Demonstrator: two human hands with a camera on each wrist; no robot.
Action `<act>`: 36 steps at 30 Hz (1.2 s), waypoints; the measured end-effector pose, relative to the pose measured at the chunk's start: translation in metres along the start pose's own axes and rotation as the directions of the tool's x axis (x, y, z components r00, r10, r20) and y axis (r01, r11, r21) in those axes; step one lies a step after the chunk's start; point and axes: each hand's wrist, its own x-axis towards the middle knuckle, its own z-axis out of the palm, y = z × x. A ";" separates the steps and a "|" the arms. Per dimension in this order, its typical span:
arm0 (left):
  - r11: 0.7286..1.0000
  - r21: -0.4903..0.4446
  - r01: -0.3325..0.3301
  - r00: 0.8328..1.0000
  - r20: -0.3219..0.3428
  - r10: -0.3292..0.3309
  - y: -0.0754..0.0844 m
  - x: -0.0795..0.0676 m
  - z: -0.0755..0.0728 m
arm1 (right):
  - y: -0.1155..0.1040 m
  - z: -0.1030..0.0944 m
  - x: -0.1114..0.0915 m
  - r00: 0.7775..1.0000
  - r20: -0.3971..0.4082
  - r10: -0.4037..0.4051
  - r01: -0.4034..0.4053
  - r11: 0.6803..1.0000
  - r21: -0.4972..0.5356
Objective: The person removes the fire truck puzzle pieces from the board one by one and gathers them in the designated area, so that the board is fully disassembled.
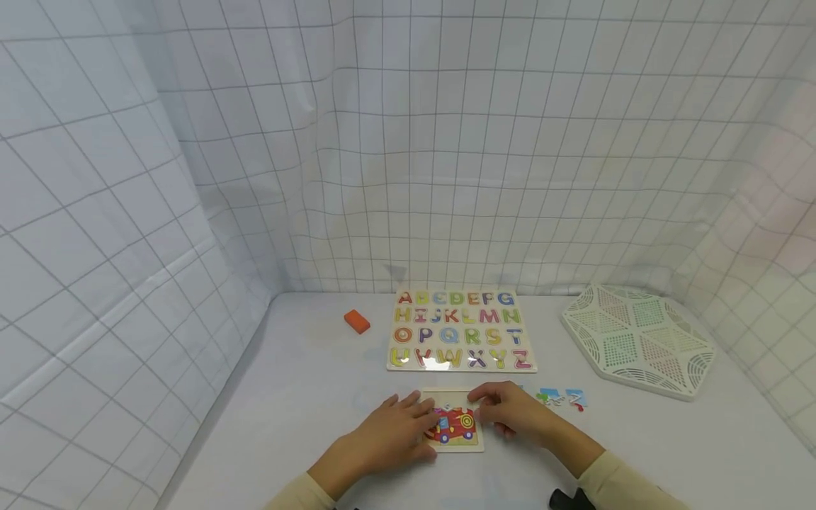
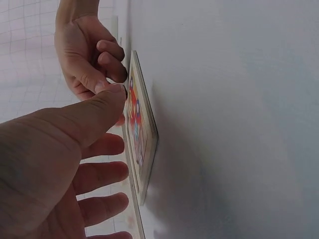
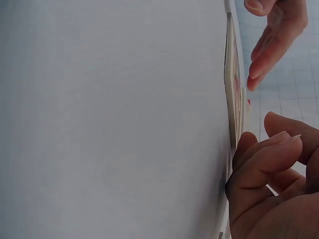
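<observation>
A small wooden jigsaw puzzle [image 1: 456,445] with a red fire truck lies flat on the table, the upper part of its tray bare wood. Over its left side spreads my left hand [image 1: 397,433], palm down with fingers extended; its fingers overlap the truck picture. My right hand [image 1: 518,411] is at the board's right edge, its fingers loosely bent. In the right wrist view, the right thumb and fingers [image 3: 266,154] stand apart with nothing visible between them. Loose jigsaw pieces [image 1: 576,397], blue with bits of green and red, lie right of that hand.
Behind the puzzle lies an alphabet board [image 1: 462,329] with coloured letters. An orange block [image 1: 357,321] sits to its left. A white patterned openwork panel [image 1: 637,340] lies at the back right. Gridded white cloth [image 1: 446,177] hangs around the table. A black object [image 1: 569,499] shows beside the right sleeve.
</observation>
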 end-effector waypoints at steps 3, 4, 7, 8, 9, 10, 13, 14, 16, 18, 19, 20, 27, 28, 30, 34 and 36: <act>0.999 -0.013 -0.052 0.999 -0.001 0.052 0.006 0.002 -0.001 | -0.002 0.004 0.001 1.000 0.000 0.006 -0.006 1.000 -0.016; 0.997 -0.012 -0.072 0.997 0.000 0.072 0.007 0.003 -0.001 | -0.002 0.005 0.001 1.000 0.001 0.002 -0.002 1.000 -0.022; 0.994 0.000 -0.110 0.994 0.014 0.110 0.011 0.004 0.000 | -0.004 0.006 0.000 1.000 0.004 -0.009 0.009 0.999 -0.041; 0.993 0.003 -0.115 0.993 0.019 0.115 0.012 0.004 0.000 | -0.005 0.007 0.001 1.000 0.005 -0.010 0.010 0.999 -0.047; 0.993 0.004 -0.119 0.993 0.024 0.119 0.013 0.004 0.001 | -0.005 0.007 0.001 1.000 0.007 -0.010 0.011 0.999 -0.053; 0.993 0.005 -0.121 0.992 0.028 0.121 0.013 0.005 0.001 | -0.005 0.007 0.001 1.000 0.009 -0.011 0.011 0.999 -0.053; 0.992 0.012 -0.126 0.992 0.029 0.126 0.014 0.005 0.002 | -0.005 0.007 0.002 1.000 0.012 -0.009 0.009 0.998 -0.058; 0.991 0.016 -0.129 0.991 0.027 0.129 0.014 0.005 0.003 | -0.005 0.008 0.003 1.000 0.014 -0.009 0.009 0.998 -0.059; 0.991 0.021 -0.133 0.991 0.026 0.132 0.014 0.006 0.004 | -0.005 0.007 0.003 1.000 0.017 -0.015 0.016 0.998 -0.061; 0.991 0.024 -0.133 0.991 0.027 0.132 0.014 0.006 0.006 | -0.004 0.007 0.003 1.000 0.016 -0.018 0.019 0.997 -0.070; 0.991 0.025 -0.132 0.991 0.027 0.131 0.014 0.006 0.007 | -0.004 0.007 0.003 1.000 0.015 -0.017 0.018 0.997 -0.075; 0.991 0.025 -0.130 0.991 0.029 0.129 0.014 0.006 0.007 | -0.004 0.007 0.004 1.000 0.013 -0.016 0.016 0.997 -0.078; 0.989 0.037 -0.144 0.990 0.012 0.143 0.016 0.007 0.007 | -0.004 0.008 0.004 1.000 -0.003 -0.013 0.013 0.993 -0.115; 0.988 0.044 -0.149 0.989 0.006 0.148 0.016 0.007 0.007 | -0.004 0.008 0.004 1.000 -0.003 -0.017 0.017 0.992 -0.122; 0.986 0.056 -0.155 0.988 -0.003 0.155 0.017 0.007 0.007 | -0.004 0.008 0.005 1.000 0.000 -0.027 0.026 0.991 -0.133; 0.985 0.073 -0.156 0.988 -0.011 0.157 0.018 0.006 0.007 | -0.006 0.008 0.005 0.999 0.008 -0.036 0.036 0.991 -0.132; 0.986 0.075 -0.151 0.988 -0.008 0.152 0.019 0.006 0.006 | -0.006 0.008 0.006 0.999 0.010 -0.039 0.040 0.991 -0.130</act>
